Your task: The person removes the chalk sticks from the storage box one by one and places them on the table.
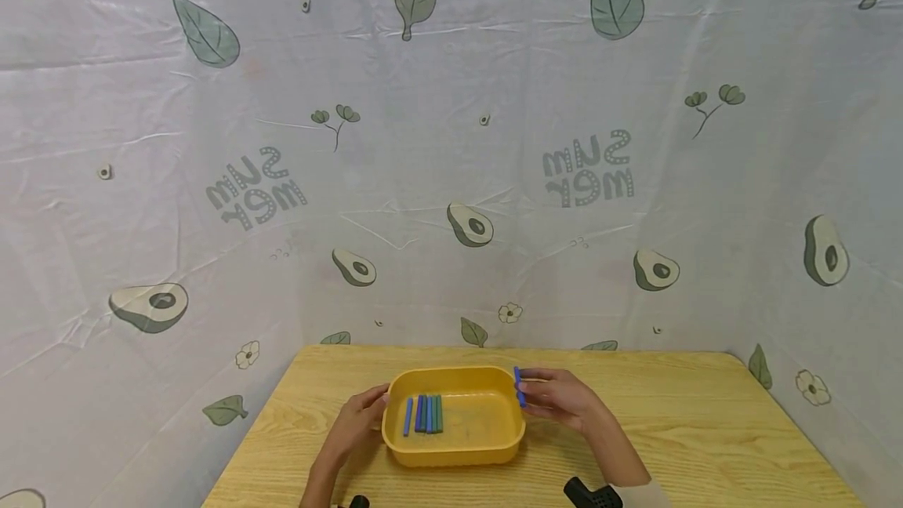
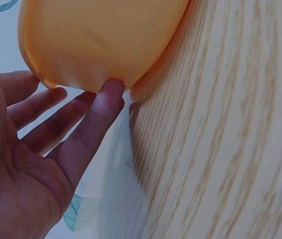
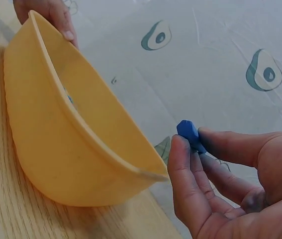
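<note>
Patterned sheet (image 1: 522, 85) for a backdrop, leaves and avocados all over it, with a wood-grain desk (image 1: 705, 429) in front. Clock positions are from the middle of the yellow tray (image 1: 483, 418), head view. At 9 o'clock there's the left hand (image 1: 355, 423), its grip pretty loose, fingers fairly straight; left wrist view shows thumb and fingertips touching the outside of the tray's end wall, which the head cam mostly misses. Inside, also toward 9, you get a lone blue stick (image 1: 407, 417), then a close row of blue and green sticks (image 1: 429, 414). Right wrist view only catches a blue speck of those. Over at 3 o'clock the right hand (image 1: 564, 400) has its grip pinching a held blue stick (image 3: 187, 132), roughly 2 o'clock. Head view has it overlapping the rim, but right wrist shows a gap, plus a many-sided end.
</note>
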### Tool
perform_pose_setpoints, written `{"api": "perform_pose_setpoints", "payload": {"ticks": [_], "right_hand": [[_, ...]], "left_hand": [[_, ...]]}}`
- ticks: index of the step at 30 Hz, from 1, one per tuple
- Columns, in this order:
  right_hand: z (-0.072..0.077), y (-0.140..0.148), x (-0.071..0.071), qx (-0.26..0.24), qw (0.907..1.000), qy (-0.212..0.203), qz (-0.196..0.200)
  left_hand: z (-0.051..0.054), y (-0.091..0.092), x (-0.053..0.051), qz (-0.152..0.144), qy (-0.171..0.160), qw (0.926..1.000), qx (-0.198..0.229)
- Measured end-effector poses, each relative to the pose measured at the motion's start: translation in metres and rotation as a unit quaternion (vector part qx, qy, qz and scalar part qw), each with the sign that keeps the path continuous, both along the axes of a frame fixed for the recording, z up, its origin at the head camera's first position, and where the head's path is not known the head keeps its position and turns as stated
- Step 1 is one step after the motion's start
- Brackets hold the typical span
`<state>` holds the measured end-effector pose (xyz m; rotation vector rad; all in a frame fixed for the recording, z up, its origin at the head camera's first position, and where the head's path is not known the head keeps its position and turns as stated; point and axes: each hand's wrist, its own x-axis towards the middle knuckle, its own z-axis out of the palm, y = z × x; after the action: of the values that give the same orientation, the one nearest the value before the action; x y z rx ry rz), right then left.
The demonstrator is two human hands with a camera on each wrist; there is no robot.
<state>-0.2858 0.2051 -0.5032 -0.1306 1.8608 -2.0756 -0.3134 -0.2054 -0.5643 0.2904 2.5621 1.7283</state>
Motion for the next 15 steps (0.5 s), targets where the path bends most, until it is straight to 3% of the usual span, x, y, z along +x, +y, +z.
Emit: {"api": "perform_pose_setpoints", "payload": {"ticks": [15], "right_hand": [[-0.017, 0.022, 0.009, -0.045, 0.9989, -0.008, -0.005]], "left_hand": [[0.001, -0.001, -0.001, -0.01, -0.004, 0.9999, -0.004]]}}
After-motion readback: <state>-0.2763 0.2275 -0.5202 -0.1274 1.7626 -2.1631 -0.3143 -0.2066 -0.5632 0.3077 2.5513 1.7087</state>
